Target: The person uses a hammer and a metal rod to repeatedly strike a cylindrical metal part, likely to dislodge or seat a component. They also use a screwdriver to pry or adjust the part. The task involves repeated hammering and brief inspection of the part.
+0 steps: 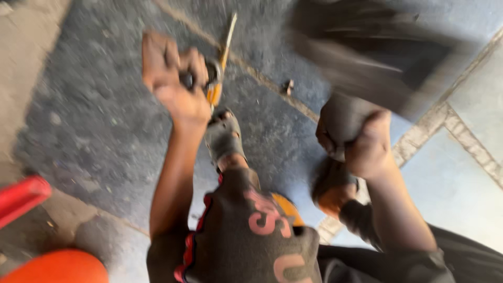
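1. Head view, pretty blurry, but here's what we get: our left hand (175, 78) is fisted tight around the handle of a tool (219, 68) with an orange-yellow body and a thin blade or shaft poking up and away from us.
2. Our right hand (361, 141) is clamped on the dark rounded end of a big dark slab (367, 50), which is tilted and lifted off the floor (94, 120). So the hands are well apart, each gripping its own thing.
3. Step-wise, we'd guess we're bringing tool and slab together to work on it. The next move probably calls for steadying the slab first, since it's smeared with motion.
4. Count: one tool, one slab, two feet in sandals (224, 137) below the hands, one small dark bit (287, 87) on the floor seam, one red bar (21, 198) and one orange round thing (57, 267) at the bottom left.
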